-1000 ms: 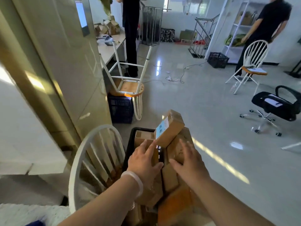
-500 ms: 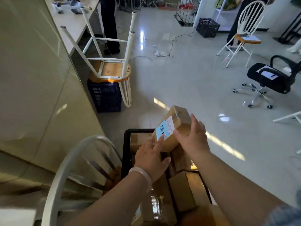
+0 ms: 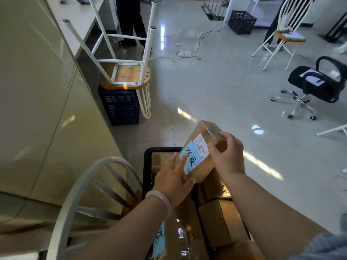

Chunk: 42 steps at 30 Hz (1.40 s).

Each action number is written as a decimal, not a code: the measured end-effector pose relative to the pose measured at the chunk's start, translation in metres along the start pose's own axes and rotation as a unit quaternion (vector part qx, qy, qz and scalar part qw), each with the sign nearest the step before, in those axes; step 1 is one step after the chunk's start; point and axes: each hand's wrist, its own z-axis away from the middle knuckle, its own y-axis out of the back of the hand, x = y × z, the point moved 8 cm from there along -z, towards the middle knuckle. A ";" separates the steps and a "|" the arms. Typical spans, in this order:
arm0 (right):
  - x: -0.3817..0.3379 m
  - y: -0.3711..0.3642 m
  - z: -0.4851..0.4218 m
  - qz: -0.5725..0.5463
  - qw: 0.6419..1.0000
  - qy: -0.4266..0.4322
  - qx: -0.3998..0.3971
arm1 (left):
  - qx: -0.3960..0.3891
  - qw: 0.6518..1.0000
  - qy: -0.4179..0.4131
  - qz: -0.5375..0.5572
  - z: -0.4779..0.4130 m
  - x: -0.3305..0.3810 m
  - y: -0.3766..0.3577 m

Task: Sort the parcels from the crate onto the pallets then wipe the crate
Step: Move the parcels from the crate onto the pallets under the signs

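Lifted slightly higher than before, the parcel [image 3: 199, 136] tilts above the crate's [image 3: 146, 166] far edge. Right hand [image 3: 228, 158] curls around its upper end; left hand's [image 3: 174, 177] straight fingers steady the blue label [image 3: 188, 159], probably tilted up for reading.

The glossy tiled floor [image 3: 225, 102] carries a dark blue crate [image 3: 120, 107] at ten o'clock, a loose cable [image 3: 199, 44] at twelve, a black crate [image 3: 241, 22] at one, a white chair [image 3: 285, 38] at two and a wheeled office chair [image 3: 317, 85] at three. At six, a black parcel crate [image 3: 147, 166] holds cardboard boxes [image 3: 221, 222], its base hidden.
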 end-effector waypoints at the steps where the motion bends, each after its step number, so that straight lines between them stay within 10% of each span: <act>1: -0.001 0.002 0.002 -0.010 1.000 0.007 -0.011 | -0.002 1.000 0.004 0.011 0.003 -0.002 0.002; 18: 0.009 0.061 0.063 -0.170 0.961 -0.019 -0.216 | -0.054 0.988 -0.014 0.142 0.094 0.026 -0.004; 29: 0.020 0.055 0.158 0.057 0.917 0.176 -0.354 | 0.109 0.940 0.115 0.301 0.178 0.058 -0.038; 42: -0.025 0.051 0.270 -0.030 0.795 0.296 -0.528 | 0.245 0.908 0.199 0.275 0.331 0.016 -0.030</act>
